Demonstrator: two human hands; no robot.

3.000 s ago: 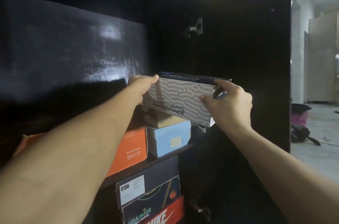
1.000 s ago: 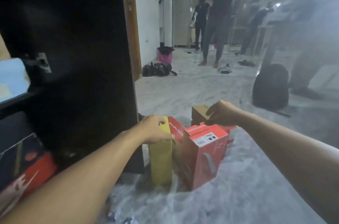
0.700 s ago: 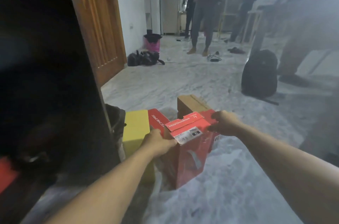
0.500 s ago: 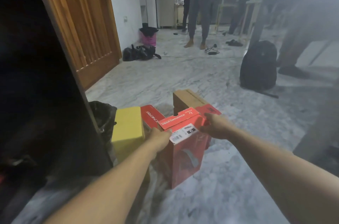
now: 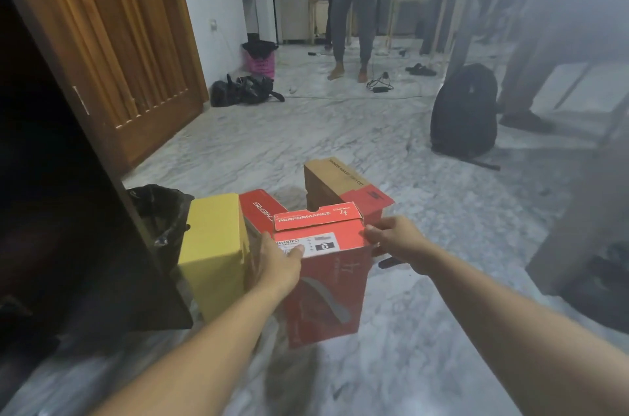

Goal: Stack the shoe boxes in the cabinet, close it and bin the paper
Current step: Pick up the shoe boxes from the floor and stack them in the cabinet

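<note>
A marbled grey-white floor (image 5: pixel 306 136) spread across the room. A wooden door (image 5: pixel 112 41) stood at the left against a white wall (image 5: pixel 211 0). Near that wall sat a pink basket (image 5: pixel 261 62) with dark cloth on top, and just in front of it lay a black bag (image 5: pixel 243 92). A black backpack (image 5: pixel 464 111) stood upright on the right. Beyond, a barefoot person in grey trousers (image 5: pixel 352 7) stood near a cable (image 5: pixel 379 85) and a pair of sandals (image 5: pixel 420 69).
</note>
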